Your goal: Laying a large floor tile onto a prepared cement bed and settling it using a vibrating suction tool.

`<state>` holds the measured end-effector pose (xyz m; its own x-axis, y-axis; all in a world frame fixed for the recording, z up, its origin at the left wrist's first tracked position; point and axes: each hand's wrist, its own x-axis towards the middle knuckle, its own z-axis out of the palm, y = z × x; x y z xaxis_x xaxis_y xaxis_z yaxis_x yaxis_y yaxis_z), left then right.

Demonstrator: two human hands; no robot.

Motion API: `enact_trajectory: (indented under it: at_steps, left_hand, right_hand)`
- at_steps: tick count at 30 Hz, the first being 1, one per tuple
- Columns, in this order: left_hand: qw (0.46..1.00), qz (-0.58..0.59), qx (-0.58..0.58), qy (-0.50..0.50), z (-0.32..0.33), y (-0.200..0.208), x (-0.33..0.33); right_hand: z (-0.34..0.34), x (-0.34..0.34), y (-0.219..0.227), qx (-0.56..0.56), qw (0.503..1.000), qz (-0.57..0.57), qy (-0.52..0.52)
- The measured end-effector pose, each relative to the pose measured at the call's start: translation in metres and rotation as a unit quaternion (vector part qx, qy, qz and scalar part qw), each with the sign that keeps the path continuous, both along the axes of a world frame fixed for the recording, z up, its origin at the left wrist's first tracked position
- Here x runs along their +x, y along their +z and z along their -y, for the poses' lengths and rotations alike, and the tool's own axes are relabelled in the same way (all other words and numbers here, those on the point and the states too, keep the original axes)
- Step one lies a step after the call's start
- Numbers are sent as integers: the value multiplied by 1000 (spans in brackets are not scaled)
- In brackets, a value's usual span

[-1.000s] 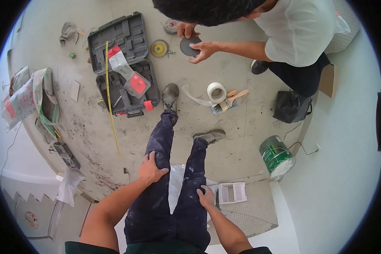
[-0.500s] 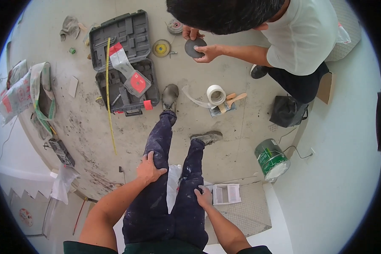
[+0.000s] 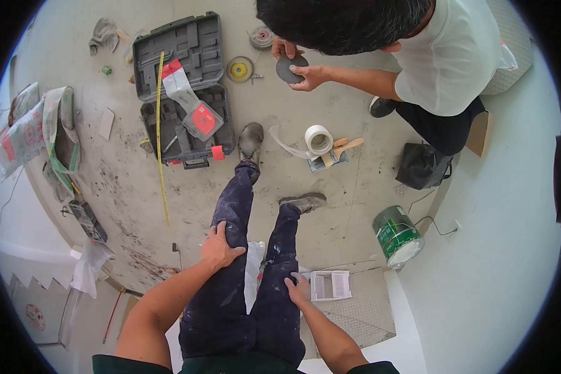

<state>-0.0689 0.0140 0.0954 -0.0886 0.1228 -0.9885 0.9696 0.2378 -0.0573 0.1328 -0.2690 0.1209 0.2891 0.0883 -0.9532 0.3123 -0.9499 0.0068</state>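
Note:
My left hand (image 3: 220,247) rests on my left knee, thumb apart from the fingers, holding nothing. On my right thigh lies my right hand (image 3: 300,288), also without anything in it; its fingertips bend over the dark, paint-spotted trousers (image 3: 221,299). A white slatted plastic basket (image 3: 341,285) stands just right of that hand. Across from me a crouching person in a white shirt (image 3: 445,56) holds a dark grey round disc (image 3: 291,70) between both hands. Near my feet are a roll of white tape (image 3: 318,139) and a wooden-handled brush (image 3: 349,146).
An open grey tool case (image 3: 187,163) lies ahead left, with a yellow tape measure (image 3: 161,137) across it and a red-and-white package (image 3: 202,121) inside. Yellow (image 3: 239,69) and grey (image 3: 261,37) reels sit beyond. At right are a black bag (image 3: 421,166) and a green bucket (image 3: 396,230).
Both of my hands stay on my legs. The whole view shifts slightly. The other person still holds the grey disc, with little visible movement.

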Motion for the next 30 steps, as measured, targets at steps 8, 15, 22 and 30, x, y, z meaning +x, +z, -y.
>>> enact_trajectory:
  at_steps: [8,15,22,30]
  left_hand:
    - [1000,-1,21,16,3,-1,0]
    - [1000,-7,15,10,1,-1,1]
    - [1000,-17,9,-3,2,-1,0]
    - [1000,-11,9,9,1,0,-2]
  right_hand:
    - [3,-2,-1,18,1000,-2,-6]
    - [6,-1,-2,-2,1000,1,-3]
    - [6,-2,-1,42,999,15,19]
    - [6,-3,-2,12,999,18,30]
